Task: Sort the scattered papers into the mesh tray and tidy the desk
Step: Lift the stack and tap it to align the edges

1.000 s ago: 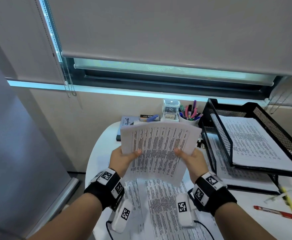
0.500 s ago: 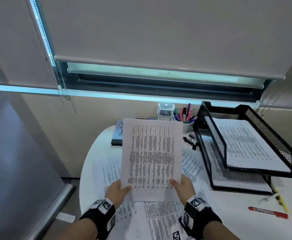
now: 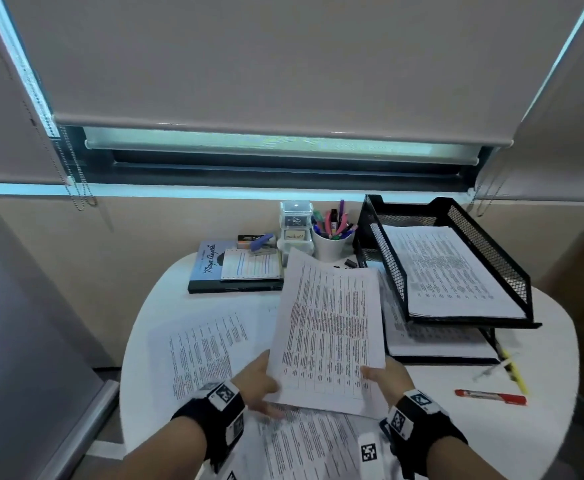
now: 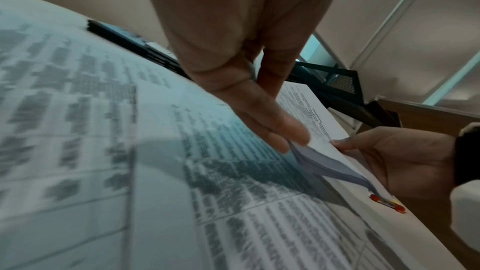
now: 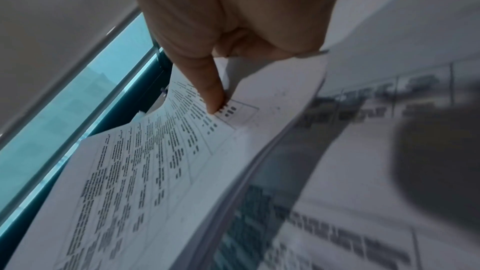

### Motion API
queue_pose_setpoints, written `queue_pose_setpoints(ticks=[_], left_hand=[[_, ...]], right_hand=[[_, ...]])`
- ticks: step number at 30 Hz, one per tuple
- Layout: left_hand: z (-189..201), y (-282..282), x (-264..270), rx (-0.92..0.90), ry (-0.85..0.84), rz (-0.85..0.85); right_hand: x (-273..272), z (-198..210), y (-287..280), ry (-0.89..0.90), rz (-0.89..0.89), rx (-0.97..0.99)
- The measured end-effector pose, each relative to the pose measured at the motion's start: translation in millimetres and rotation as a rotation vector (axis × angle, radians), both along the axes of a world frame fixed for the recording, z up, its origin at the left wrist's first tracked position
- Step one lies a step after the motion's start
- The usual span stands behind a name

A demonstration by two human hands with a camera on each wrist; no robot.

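My left hand (image 3: 256, 386) and right hand (image 3: 385, 379) pinch the stack of papers (image 3: 332, 330) at its near edge, thumbs on top, over the sheet-strewn white desk (image 3: 543, 438). The mesh tray (image 3: 387, 258) stands just right of it; bare desk shows by the right rim.

the hands (image 3: 321, 382) lowered the paper stack (image 3: 330, 327), tilting it rightward.
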State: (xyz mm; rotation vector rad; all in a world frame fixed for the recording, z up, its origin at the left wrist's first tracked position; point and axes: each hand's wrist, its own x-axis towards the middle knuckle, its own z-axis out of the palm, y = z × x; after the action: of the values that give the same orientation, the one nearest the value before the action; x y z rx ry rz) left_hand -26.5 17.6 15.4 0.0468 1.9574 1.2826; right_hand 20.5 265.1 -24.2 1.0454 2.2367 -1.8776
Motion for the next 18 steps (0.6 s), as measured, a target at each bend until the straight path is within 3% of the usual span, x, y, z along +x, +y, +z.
queue_pose_setpoints(ticks=[3, 8, 18], left_hand=[[3, 27, -3, 0.103, 0.003, 0.072], [4, 80, 1, 0.106, 0.042, 0.119], [-16, 190, 25, 0.138, -0.014, 0.195]], right_hand=[[0, 4, 28, -0.015, -0.042, -0.039], [6, 5, 84, 0.013, -0.078, -0.081], [55, 23, 196, -0.239, 0.161, -0.178]])
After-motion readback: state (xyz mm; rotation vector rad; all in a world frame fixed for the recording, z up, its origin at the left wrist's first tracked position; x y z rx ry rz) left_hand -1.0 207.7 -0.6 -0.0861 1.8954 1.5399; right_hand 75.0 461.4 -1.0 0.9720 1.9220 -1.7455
